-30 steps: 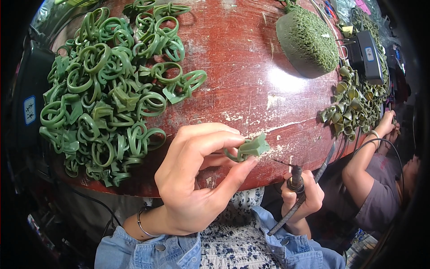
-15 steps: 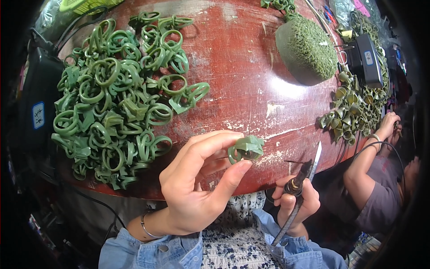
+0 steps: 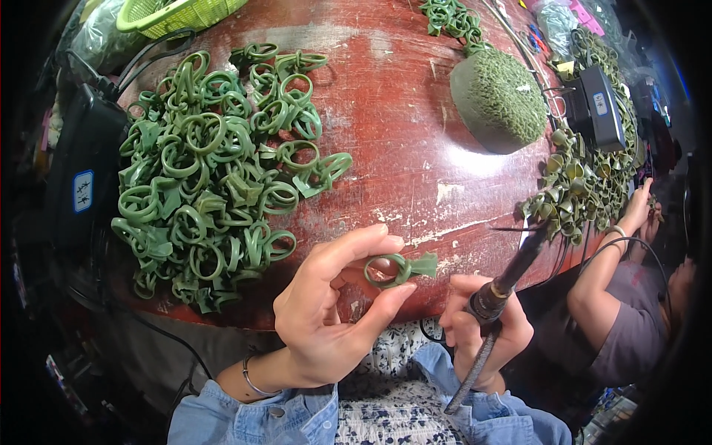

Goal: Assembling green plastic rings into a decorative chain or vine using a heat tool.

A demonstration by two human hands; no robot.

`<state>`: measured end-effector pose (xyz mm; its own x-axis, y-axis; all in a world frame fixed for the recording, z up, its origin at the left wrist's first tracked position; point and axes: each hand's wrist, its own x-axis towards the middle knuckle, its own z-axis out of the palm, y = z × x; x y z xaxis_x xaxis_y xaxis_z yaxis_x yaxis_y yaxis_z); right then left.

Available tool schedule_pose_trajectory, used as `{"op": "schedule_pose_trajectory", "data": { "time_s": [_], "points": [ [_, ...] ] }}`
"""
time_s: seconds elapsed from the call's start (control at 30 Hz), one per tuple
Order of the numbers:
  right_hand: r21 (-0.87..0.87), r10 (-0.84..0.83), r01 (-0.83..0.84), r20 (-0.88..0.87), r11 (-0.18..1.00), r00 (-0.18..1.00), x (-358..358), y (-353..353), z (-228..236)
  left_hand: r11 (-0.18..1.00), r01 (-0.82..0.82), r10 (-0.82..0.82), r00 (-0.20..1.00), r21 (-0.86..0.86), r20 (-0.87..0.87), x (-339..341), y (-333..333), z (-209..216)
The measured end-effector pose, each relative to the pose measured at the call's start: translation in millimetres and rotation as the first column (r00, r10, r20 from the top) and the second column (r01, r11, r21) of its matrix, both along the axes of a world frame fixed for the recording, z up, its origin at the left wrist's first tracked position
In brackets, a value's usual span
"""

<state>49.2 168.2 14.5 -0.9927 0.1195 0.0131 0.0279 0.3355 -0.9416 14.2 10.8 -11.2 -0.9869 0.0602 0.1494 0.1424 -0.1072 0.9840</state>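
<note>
My left hand (image 3: 319, 300) pinches a green wax ring (image 3: 424, 265) between thumb and fingertips, above the table's near edge. Its round opening shows, and a flat flared piece points right. To the right, my right hand (image 3: 486, 334) is closed around a dark pen-shaped tool (image 3: 513, 263) with a thin needle tip, like a wax pen. A knurled metal handle (image 3: 472, 378) lies in the same grip; its blade is mostly hidden behind the pen. The needle tip is apart from the ring. A large pile of similar green rings (image 3: 208, 194) lies on the left.
The red worn table (image 3: 386, 148) carries a round green block (image 3: 475, 104) covered in shavings. Small cup-like green pieces (image 3: 567, 174) and a black box (image 3: 602, 111) are on the right, near another person's arm (image 3: 593, 278). A second black box (image 3: 85, 163) and a yellow-green basket (image 3: 167, 22) stand left.
The ring has turned in my left fingers, so its opening now shows. My right hand has tilted the pen, bringing it in front of the blade. The whole view has shifted slightly.
</note>
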Motion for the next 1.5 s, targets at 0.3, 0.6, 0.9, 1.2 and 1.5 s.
{"op": "schedule_pose_trajectory", "data": {
  "time_s": [0.3, 0.6, 0.9, 1.2, 1.5],
  "points": [
    [-0.088, 0.013, -0.012, 0.009, 0.996, 1.000, -16, -16, 15, 0.994, -0.087, 0.087, 0.996, 0.063, 0.001, 4, 5, 12],
    [-0.139, -0.013, 0.019, 0.040, 0.990, 0.999, -11, -17, 17, 0.997, -0.062, 0.061, 0.998, -0.038, -0.011, -2, -1, 8],
    [0.460, -0.256, 0.320, -0.196, 0.828, 0.946, -26, 31, 2, 0.994, 0.023, -0.029, 0.998, -0.109, -0.052, -3, -1, 2],
    [0.614, -0.414, 0.462, -0.231, 0.640, 0.880, -39, 50, -11, 0.952, -0.169, 0.131, 0.979, -0.256, -0.158, -7, 3, 8],
    [0.569, -0.401, 0.431, -0.186, 0.700, 0.897, -29, 52, -9, 0.954, -0.154, 0.080, 0.959, -0.258, -0.273, -7, 2, -2]
  ]
}}
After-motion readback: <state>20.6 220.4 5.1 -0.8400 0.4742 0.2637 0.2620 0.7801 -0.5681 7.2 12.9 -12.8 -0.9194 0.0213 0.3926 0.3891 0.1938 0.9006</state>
